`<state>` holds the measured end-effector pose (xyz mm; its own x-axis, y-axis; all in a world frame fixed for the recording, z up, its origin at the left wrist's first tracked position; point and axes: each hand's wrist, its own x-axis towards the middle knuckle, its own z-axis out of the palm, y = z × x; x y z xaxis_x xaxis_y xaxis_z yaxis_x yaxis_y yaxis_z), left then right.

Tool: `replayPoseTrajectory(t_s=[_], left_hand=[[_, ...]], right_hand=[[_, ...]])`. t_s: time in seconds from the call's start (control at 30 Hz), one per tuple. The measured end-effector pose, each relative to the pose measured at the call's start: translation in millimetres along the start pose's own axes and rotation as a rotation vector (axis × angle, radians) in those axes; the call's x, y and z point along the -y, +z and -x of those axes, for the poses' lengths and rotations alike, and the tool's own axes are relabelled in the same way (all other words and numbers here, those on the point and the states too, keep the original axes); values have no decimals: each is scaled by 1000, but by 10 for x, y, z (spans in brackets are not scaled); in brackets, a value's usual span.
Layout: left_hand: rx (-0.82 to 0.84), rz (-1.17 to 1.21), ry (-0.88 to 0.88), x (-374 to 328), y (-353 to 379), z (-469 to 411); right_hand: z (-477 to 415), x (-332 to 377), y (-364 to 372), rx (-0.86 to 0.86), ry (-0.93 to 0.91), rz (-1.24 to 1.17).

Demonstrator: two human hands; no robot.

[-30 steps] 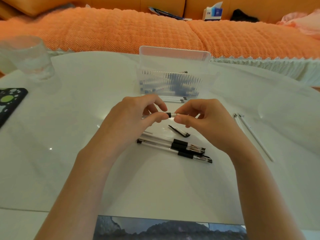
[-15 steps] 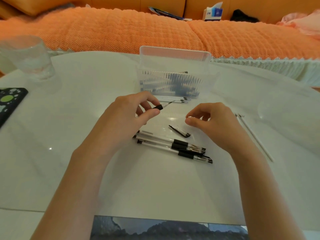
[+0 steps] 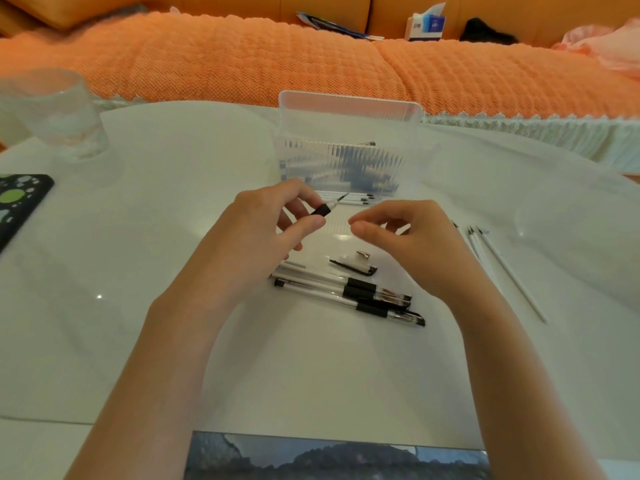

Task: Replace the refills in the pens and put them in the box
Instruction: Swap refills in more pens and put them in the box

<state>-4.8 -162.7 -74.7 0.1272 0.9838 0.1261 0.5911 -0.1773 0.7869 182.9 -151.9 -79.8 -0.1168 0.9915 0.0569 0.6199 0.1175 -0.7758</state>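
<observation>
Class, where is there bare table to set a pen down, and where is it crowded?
Bare: the wide stretch between the phone and the left hand gripping a pen, and the near strip between the forearms, below the two capped pens. Crowded: from the box to those pens, and around the refills at right.

My pen (image 3: 323, 210) has a black grip; the other pens (image 3: 349, 296) are clear with black grips. White table (image 3: 173, 202), white refills (image 3: 502, 268), ribbed clear box (image 3: 346, 133), orange waffle blanket (image 3: 242, 60), black phone case (image 3: 19, 202) spotted green.
</observation>
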Motion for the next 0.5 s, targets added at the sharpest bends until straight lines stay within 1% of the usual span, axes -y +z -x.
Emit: replayPoseTrajectory(t_s=[0.07,0.13,0.2,0.33,0.5], left_hand=[[-7,14,16,-19,12,-1],[-8,29,26,-35,22,-2],[-4,39,35,-52,33,2],[5,51,47,-88,49,9],[6,61,52,-115,56,9]], right_hand=[[0,60,15,-59,13,-171],[10,122,48,-74,50,-326],[19,158,81,-79,89,-432],[15,173,79,-93,140,-565],[20,190,75,-77,146,-654]])
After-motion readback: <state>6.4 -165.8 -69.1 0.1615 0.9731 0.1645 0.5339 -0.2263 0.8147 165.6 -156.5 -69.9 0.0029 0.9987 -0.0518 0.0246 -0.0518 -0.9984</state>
